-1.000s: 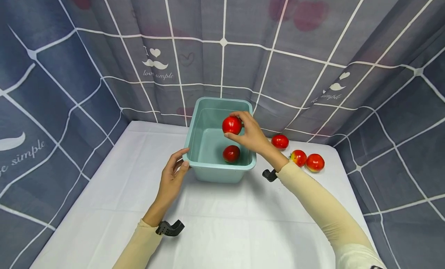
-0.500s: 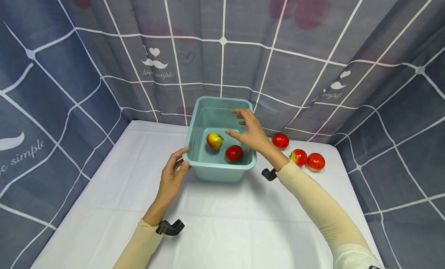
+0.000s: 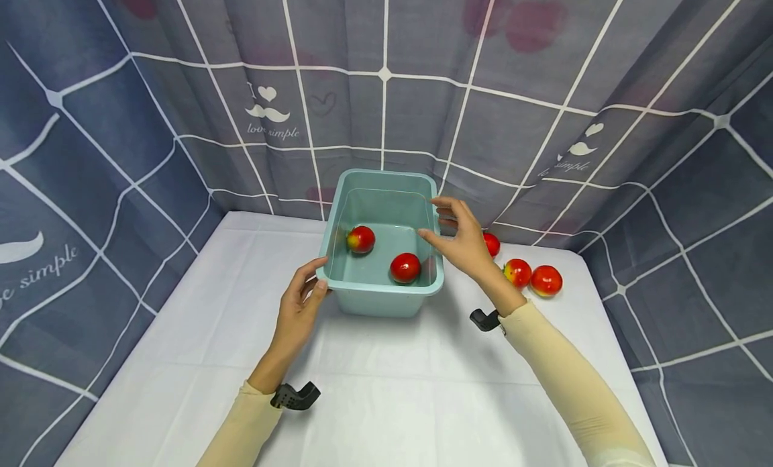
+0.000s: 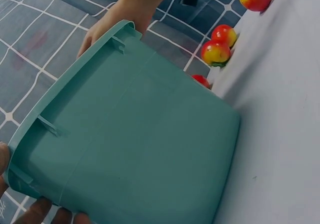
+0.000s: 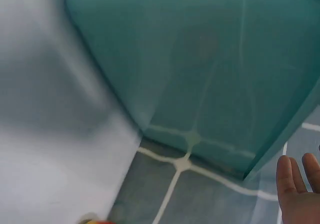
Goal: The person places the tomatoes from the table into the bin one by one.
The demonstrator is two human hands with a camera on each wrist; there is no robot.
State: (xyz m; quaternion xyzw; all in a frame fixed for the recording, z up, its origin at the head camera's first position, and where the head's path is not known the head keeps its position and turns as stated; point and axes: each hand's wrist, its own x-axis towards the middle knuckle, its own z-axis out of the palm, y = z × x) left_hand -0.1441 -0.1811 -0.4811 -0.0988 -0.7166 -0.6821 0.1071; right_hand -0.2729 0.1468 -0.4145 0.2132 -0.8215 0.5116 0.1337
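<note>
White-clothed table with a teal tub and three loose tomatoes.

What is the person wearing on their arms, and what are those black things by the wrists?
Both arms are covered in long, snug, cream-coloured sleeves, the left sleeve and the right sleeve, ending at the wrists. The left hand and right hand are bare, with no gloves. A small black plastic mount sits at each wrist: one on the left, one on the right.

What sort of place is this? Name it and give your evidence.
Probably a makeshift recording booth, not a real kitchen: grid-patterned curtains close in a white-covered table on three sides, and on it stand only a teal tub and tomato-like red fruit.
</note>
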